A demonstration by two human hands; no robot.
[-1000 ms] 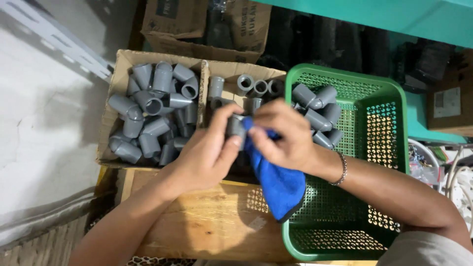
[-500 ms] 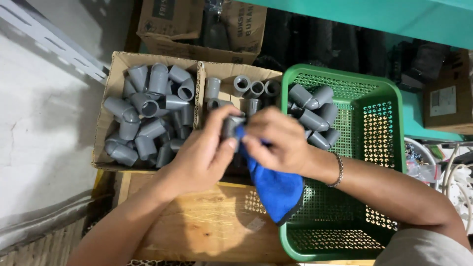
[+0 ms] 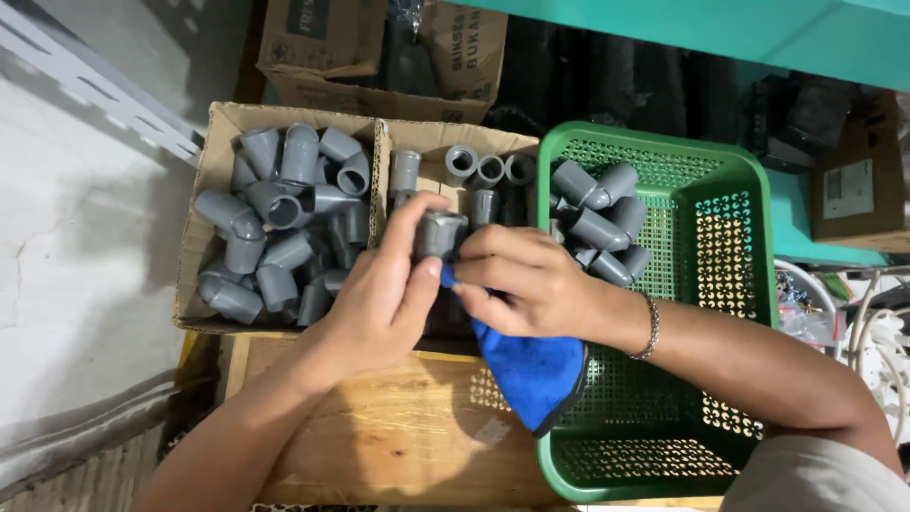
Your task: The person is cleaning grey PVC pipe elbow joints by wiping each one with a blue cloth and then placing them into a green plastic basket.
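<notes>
1. Head view: left hand (image 3: 379,299) grips a grey pipe fitting (image 3: 438,235), thumb and fingers clamped round it, above the cardboard box (image 3: 213,152) of like fittings.
2. Right hand (image 3: 526,280) pinches a blue cloth (image 3: 531,370) against the fitting's lower end; cloth hangs over the green basket (image 3: 749,199).
3. Wooden table (image 3: 398,446) below.

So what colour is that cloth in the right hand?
Blue cloth, clearest in the head view.
</notes>
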